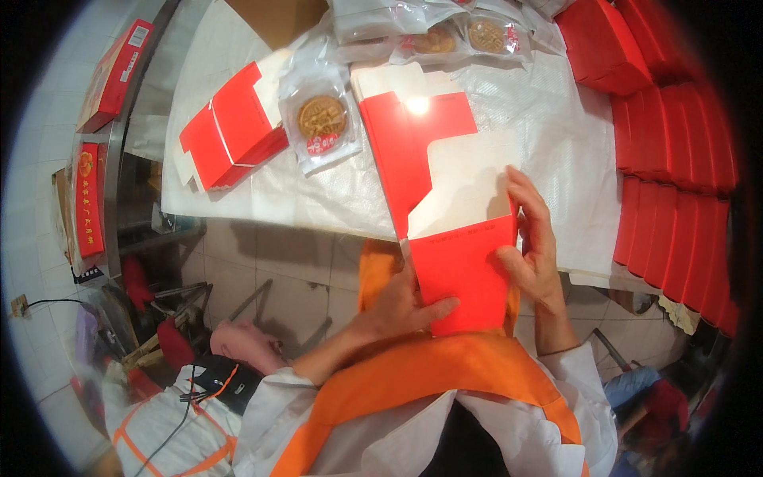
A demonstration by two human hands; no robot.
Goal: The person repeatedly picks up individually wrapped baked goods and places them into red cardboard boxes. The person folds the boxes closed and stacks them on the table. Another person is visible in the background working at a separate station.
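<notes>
Both my hands grip a red cardboard box (462,268), tilted in front of my orange apron with its white inner flaps standing up at the far end. My left hand (405,307) holds the box's lower left side, thumb on the red front. On its right edge is my right hand (533,244), with the thumb on the front and the fingers behind. Just beyond lies a stack of flattened red cartons (405,143), partly covered by the box. A wrapped mooncake (322,119) in clear plastic rests left of the stack.
A bundle of red cartons (229,128) tied with a white band lies at the left. More wrapped mooncakes (486,34) sit at the back on the white woven sheet (286,206). Rows of red boxes (673,131) line the right side. A person (179,411) is near my left.
</notes>
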